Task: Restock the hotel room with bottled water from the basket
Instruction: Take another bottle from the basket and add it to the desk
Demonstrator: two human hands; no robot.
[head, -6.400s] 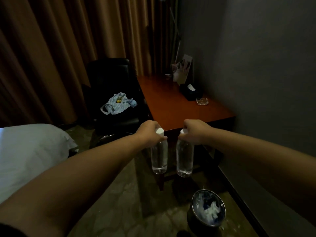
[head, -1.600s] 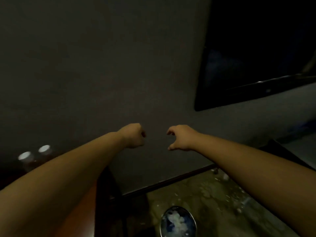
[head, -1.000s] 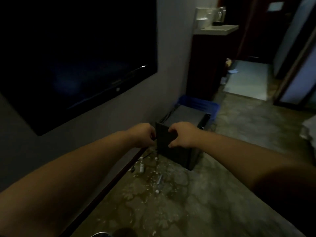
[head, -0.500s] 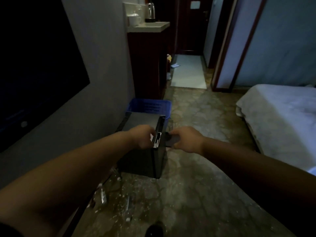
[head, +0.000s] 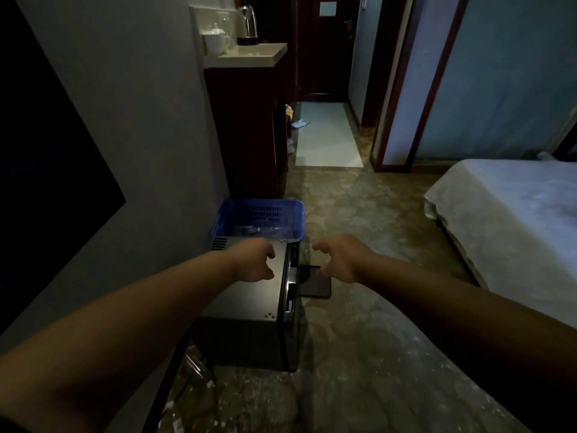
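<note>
We see a blue basket, a black appliance and a dark red-brown cabinet. Our floor is mottled olive and tan, and the bed cover is white.

Just beyond the left hand, the black box hides the near wall of the blue basket; the clear things inside are too dim to identify. The right hand covers part of a dark flat panel.

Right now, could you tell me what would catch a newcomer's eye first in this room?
The left hand hovers above a black box on the floor, and the right hand hovers beside it, both holding nothing. Just beyond the box, against the wall, stands the blue basket. A white bed fills the right.
</note>
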